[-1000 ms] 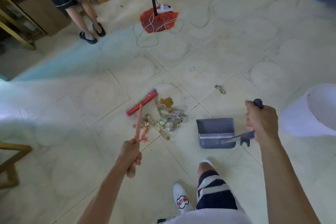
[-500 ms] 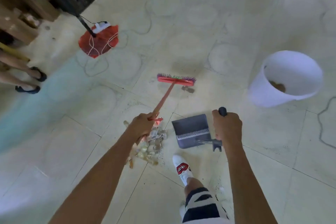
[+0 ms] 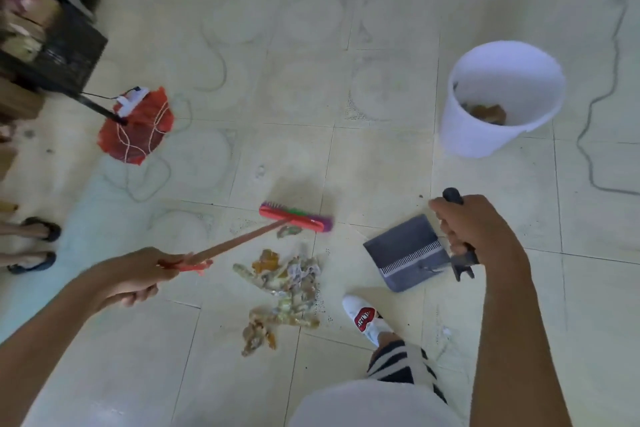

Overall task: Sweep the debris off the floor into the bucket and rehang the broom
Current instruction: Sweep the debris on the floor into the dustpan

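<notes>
My left hand [image 3: 138, 276] grips the red handle of the broom [image 3: 294, 217], whose red head with coloured bristles rests on the tiles just beyond one scrap of debris. A pile of debris [image 3: 284, 282], crumpled wrappers and brown bits, lies between the broom head and my foot. My right hand [image 3: 471, 225] holds the black handle of the grey dustpan [image 3: 405, 251], which sits on the floor right of the pile, its mouth facing the pile. The white bucket [image 3: 460, 135] stands at the upper right with some brown debris inside.
A red mesh bag [image 3: 135, 132] with white cord lies at the left under a black pole. Another person's feet in dark sandals [image 3: 38, 230] are at the left edge. Shelving and boxes fill the upper left. A dark cable [image 3: 595, 135] runs along the right.
The view has swung right, so the bucket shows fuller. The broom head has pulled the stray scrap nearer to the pile. The dustpan stays beside the pile in my right hand.
</notes>
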Motion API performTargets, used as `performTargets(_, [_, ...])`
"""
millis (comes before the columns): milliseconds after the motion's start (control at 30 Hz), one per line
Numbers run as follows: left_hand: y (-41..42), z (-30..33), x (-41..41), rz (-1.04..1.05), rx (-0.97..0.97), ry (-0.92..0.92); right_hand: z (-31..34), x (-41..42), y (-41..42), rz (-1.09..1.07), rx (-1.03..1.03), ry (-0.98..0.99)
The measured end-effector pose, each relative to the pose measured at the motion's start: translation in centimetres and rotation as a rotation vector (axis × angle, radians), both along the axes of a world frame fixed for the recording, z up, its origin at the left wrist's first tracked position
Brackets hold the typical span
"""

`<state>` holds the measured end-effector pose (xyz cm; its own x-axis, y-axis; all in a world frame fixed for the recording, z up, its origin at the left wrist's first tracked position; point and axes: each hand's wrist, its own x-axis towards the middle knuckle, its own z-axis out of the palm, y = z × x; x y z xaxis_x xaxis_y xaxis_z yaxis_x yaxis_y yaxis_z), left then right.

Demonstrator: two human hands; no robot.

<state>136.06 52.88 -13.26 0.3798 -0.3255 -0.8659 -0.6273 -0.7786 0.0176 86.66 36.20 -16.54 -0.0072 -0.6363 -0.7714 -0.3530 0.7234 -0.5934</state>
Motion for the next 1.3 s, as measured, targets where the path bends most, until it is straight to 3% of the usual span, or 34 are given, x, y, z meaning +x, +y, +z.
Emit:
performTargets(133, [2.4,2.6,-0.1,0.005,0.01,-0.023,0.2,-0.1,-0.2,-0.012,-0.024,-0.063])
performTargets(300, [3.5,0.5,-4.1,0.03,-0.104,-0.047,0.3,-1.4,-0.3,-0.037,-0.035,-0.062])
performTargets(567, [1.5,-4.8,-9.2,-0.463,-0.034,-0.077,0.2,-2.2,0.6,0.124,-0.241,0.278])
performTargets(700, [6.0,-2.2,-6.5,-0.685,0.026,-0.272,0.7,-3.0,1.8,0.213,-0.21,0.24])
performTargets(800, [8.6,-0.8,-5.7,-0.714,0.025,-0.397,1.3,-2.3,2.3,0.201,-0.208,0.184])
performTargets(867, [10.0,0.8,-5.6,-0.588,0.003,-0.396,2.0,-1.5,2.9,0.196,-0.241,0.147])
performTargets(1033, [16.4,4.5,-6.4,-0.003,-0.112,-0.302,3.7,0.9,5.9,0.312,-0.296,0.099])
performTargets(1167, [20.8,1.5,-9.4,0.361,-0.271,-0.155,3.7,3.5,7.3,0.492,-0.356,0.173])
performTargets(1300, [20.6,-4.3,-11.9,0.482,-0.339,-0.111,3.2,7.2,7.2,0.621,-0.349,0.198])
